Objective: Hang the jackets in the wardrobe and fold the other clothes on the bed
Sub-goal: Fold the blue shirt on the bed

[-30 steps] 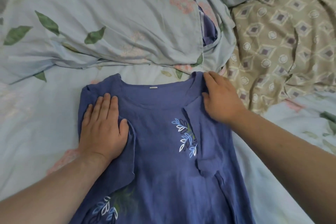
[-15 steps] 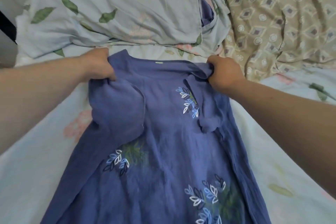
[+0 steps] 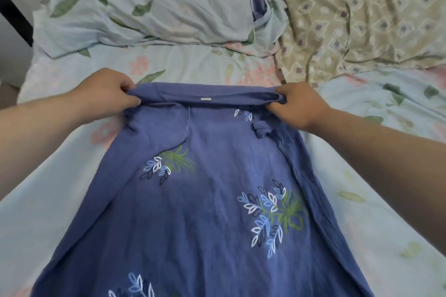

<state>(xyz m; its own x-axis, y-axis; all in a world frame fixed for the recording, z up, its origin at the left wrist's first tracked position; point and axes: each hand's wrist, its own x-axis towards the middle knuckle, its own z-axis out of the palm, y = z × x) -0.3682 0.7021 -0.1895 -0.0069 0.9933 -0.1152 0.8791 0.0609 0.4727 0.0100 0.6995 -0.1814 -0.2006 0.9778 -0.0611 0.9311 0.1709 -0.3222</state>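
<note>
Fabric of a blue garment (image 3: 212, 212) fills the nearest part of the view, its lower end running out past the bottom edge. It lies spread on the floral bed sheet (image 3: 60, 200), printed side up, with white, blue and green leaf sprigs across it. Its long axis runs straight away from the person toward the pillows, with the neck end farthest off. Both side edges are folded inward, so the piece narrows as it goes away.

At that far end the cloth is turned over toward the person into a taut band stretched from left to right, with a small white label (image 3: 205, 99) at its middle. The left hand (image 3: 106, 94) grips the band's left end, its fingers (image 3: 128, 100) curled over the fold and the thumb on top. The right hand (image 3: 296, 106) grips the right end the same way, knuckles up, with its fingers tucked under the bunched cloth and mostly hidden. The band appears slightly raised off the sheet.

Beyond the hands lies bare sheet, then a leaf-printed pillow (image 3: 156, 7) on the left and a rumpled beige cover with a diamond pattern (image 3: 362, 19) on the right.
</note>
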